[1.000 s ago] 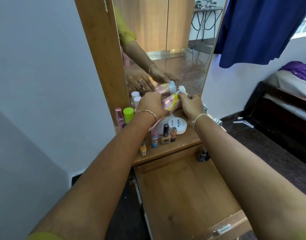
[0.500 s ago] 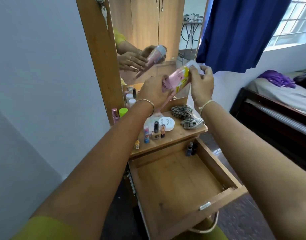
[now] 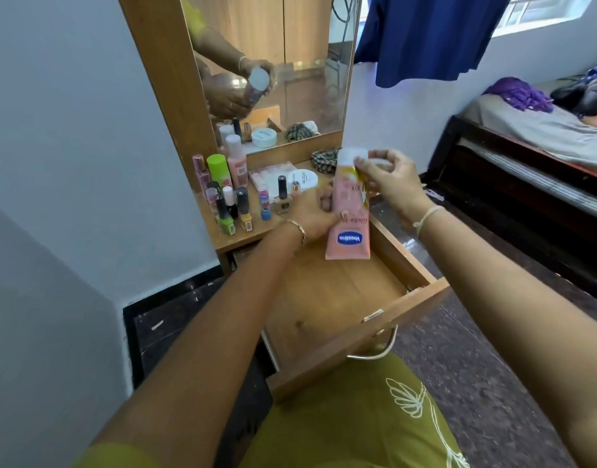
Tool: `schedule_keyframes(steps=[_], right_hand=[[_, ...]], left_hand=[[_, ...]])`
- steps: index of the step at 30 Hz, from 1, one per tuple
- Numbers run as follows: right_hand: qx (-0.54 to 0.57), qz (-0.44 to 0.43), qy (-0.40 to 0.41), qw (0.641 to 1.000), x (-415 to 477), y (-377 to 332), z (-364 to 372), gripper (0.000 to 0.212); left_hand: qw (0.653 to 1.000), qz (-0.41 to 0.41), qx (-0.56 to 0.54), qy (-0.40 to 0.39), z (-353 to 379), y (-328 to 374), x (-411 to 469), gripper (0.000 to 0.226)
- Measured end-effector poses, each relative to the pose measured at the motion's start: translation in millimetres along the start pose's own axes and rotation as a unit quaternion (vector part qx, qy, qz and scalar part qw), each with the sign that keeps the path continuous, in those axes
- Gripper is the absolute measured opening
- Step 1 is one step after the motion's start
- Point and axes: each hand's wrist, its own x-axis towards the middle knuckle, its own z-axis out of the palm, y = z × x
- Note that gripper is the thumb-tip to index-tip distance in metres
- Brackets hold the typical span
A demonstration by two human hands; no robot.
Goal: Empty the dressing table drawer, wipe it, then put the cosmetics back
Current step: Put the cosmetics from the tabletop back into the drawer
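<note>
The wooden drawer [image 3: 327,298] stands pulled open mid-frame. Behind it, the worktop [image 3: 231,243] carries small bottles [image 3: 238,211] at its left. Over the drawer's far end a pink tube [image 3: 349,214] is upright, the left hand [image 3: 309,214] gripping its middle, the right hand [image 3: 395,187] pinching its top between curled fingers [image 3: 374,170].

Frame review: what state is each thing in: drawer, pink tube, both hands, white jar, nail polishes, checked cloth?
Drawer: pulled open, visible floor bare.
Pink tube: held above the drawer, cap end up.
Left hand: grips the tube's middle.
Right hand: pinches the tube's cap end.
White jar: lidded, on the tabletop.
Nail polishes: upright, capped.
Checked cloth: bunched on the tabletop.
</note>
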Motion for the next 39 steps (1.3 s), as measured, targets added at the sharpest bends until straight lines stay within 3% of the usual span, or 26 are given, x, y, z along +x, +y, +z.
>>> schedule_keyframes(steps=[3,11,17,25,31,39], right_hand=[[-0.009,0.032,-0.017,0.999,-4,35,-9,0.03],[-0.202,0.049,-0.064,0.976,-10,93,-17,0.042],[-0.296,0.048,-0.064,0.952,-18,114,-21,0.041],[-0.401,0.042,-0.059,0.913,-20,130,-22,0.045],[-0.48,0.051,-0.049,0.875,-19,136,-15,0.039],[-0.566,0.034,-0.024,0.823,-25,139,-11,0.028]], left_hand=[[0.999,-0.028,-0.02,0.012,28,-29,0,0.023],[0.981,-0.139,-0.109,0.085,88,-84,6,0.038],[0.971,-0.205,-0.113,0.052,113,-108,19,0.03],[0.97,-0.217,-0.112,0.012,130,-115,18,0.024],[0.971,-0.235,-0.053,-0.014,139,-122,29,0.026],[0.981,-0.185,0.05,0.004,133,-103,26,0.031]])
